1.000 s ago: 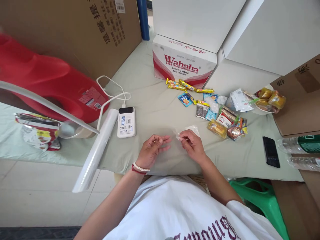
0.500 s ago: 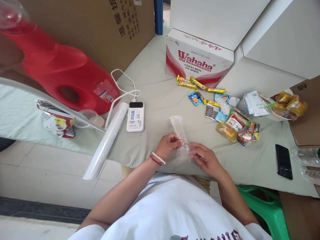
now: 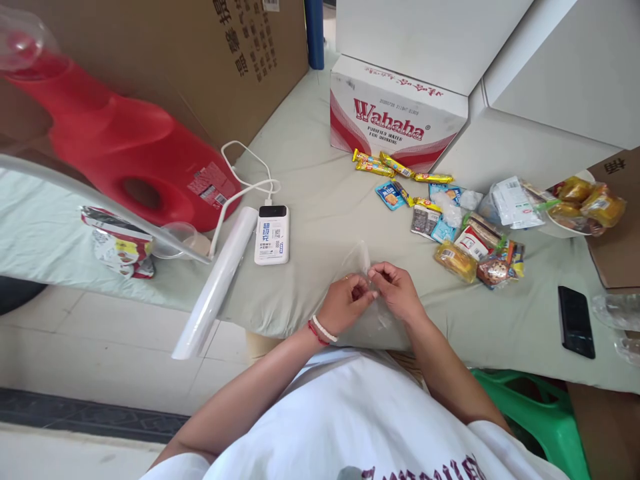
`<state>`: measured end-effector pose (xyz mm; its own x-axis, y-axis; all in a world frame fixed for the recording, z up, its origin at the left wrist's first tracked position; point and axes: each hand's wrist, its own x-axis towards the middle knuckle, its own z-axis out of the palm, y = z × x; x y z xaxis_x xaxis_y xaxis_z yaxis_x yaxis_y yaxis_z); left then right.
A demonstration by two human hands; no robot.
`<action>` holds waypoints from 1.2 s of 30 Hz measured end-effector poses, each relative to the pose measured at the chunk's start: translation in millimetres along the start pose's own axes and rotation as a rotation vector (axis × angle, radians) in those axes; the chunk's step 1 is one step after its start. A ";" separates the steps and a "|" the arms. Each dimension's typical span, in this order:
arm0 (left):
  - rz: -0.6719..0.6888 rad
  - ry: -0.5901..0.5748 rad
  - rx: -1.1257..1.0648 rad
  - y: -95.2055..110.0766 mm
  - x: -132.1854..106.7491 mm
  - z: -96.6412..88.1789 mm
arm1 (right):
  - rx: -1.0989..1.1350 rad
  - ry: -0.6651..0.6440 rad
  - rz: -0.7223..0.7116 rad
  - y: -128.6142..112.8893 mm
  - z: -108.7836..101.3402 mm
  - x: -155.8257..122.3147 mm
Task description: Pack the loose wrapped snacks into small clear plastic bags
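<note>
A thin clear plastic bag (image 3: 365,256) is between my hands, just above the near edge of the cloth-covered table. My left hand (image 3: 345,303), with a white and a red bracelet at the wrist, is closed on the bag, thumb and fingers pinched. Close beside it, my right hand (image 3: 399,291) pinches the bag between thumb and forefinger. Part of the film stands up beyond my fingers and part hangs below them. To the right lie small snack packets, among them a yellow wrapped bun (image 3: 455,261) and a blue packet (image 3: 393,195).
A white power bank (image 3: 272,235) with a cable lies left, beside a plastic film roll (image 3: 215,287) jutting over the edge. Behind stand a red jug (image 3: 145,153) and a Wahaha carton (image 3: 395,117). Rightward are a bowl (image 3: 565,227), a phone (image 3: 576,322) and a green stool (image 3: 537,413).
The bag has gone from a narrow folded strip to a wider, looser sheet. My right hand has come in closer and now pinches it; my left hand has shifted slightly.
</note>
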<state>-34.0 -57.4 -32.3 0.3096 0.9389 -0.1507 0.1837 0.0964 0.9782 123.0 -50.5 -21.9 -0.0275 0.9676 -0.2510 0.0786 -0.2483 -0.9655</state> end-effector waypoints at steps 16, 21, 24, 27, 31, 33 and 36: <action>-0.171 -0.155 -0.141 12.8 -7.7 6.9 | 0.261 0.175 0.128 -5.1 -5.1 -7.5; -0.212 -0.266 -0.297 10.9 -9.1 10.5 | 0.257 0.209 0.123 -6.2 -5.7 -5.8; -0.216 -0.263 -0.342 7.2 -9.3 7.5 | 0.256 0.213 0.117 -8.2 -12.0 -9.8; -0.179 -0.203 -0.291 6.0 -9.6 6.6 | 0.099 0.202 0.064 -12.7 -19.5 -21.0; -0.154 -0.145 -0.278 4.5 -11.3 4.2 | -0.120 0.059 0.106 -11.7 -27.4 -35.9; -0.192 -0.110 -0.284 0.5 -13.1 -1.0 | -0.078 0.032 0.172 -5.9 -31.9 -38.6; -0.272 -0.003 -0.322 -8.3 -16.5 -13.4 | 0.004 0.141 0.211 4.6 -41.1 -39.8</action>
<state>-53.1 -69.2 -36.0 0.2929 0.8641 -0.4093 -0.0417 0.4392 0.8974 165.3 -88.2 -13.5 0.1282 0.8912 -0.4351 0.0634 -0.4452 -0.8932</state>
